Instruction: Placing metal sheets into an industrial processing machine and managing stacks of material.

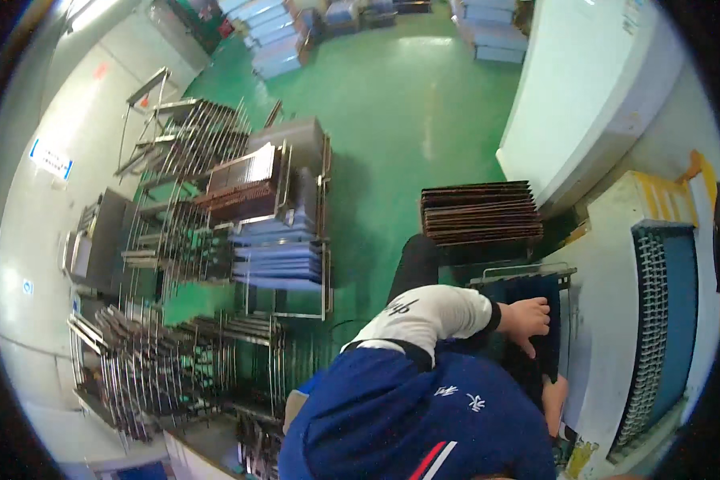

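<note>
My left hand [528, 322] reaches out from a white sleeve with a dark cuff. Its fingers are spread over a stack of dark, flat panels [542, 290], with the thumb apart and nothing held in the palm. Nearer my body, my right hand [554, 402] is at the side edge of the same dark stack. My blue garment partly covers it, and its fingers do not show clearly. The panels rest in a metal-framed rack [566, 276].
A white machine [608, 312] with a metal chain conveyor [646, 320] stands close on the right. Brown trays [480, 212] are stacked beyond the rack. At left are metal trolleys [176, 344] and blue sheets [280, 264]. Pale blue stacks [276, 48] stand far back on the green floor [400, 104].
</note>
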`<state>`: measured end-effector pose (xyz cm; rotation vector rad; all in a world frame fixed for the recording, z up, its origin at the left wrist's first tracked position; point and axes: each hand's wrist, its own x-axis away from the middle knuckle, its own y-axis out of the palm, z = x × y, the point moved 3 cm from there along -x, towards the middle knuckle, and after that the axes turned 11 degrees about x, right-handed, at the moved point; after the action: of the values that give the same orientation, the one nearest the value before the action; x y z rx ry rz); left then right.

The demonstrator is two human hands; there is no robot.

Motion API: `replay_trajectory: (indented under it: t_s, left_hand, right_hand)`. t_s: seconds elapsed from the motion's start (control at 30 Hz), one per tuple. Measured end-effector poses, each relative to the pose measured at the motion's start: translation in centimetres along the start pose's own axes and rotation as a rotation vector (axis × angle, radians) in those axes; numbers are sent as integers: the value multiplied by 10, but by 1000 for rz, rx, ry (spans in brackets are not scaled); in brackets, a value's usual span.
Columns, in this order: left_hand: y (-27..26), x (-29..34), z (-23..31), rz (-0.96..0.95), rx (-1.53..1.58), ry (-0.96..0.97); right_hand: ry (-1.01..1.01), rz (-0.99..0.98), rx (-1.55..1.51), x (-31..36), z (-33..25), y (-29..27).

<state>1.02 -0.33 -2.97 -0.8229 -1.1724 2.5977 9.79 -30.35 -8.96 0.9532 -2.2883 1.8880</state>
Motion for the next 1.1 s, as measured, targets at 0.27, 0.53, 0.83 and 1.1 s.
replay_trajectory:
  t_s: [0.27, 0.53, 0.83, 1.1]
  left_hand:
    - [6, 6, -1, 50, -33, -4]
    - [5, 4, -5, 106, 19, -14]
    - [0, 3, 0, 47, 62, -69]
    - [-6, 1, 5, 58, 53, -67]
  right_hand:
    - [-106, 142, 117, 4, 0, 9]
    - [10, -11, 101, 12, -17, 7]
    - [12, -7, 82, 6, -7, 10]
    - [-46, 68, 126, -4, 19, 23]
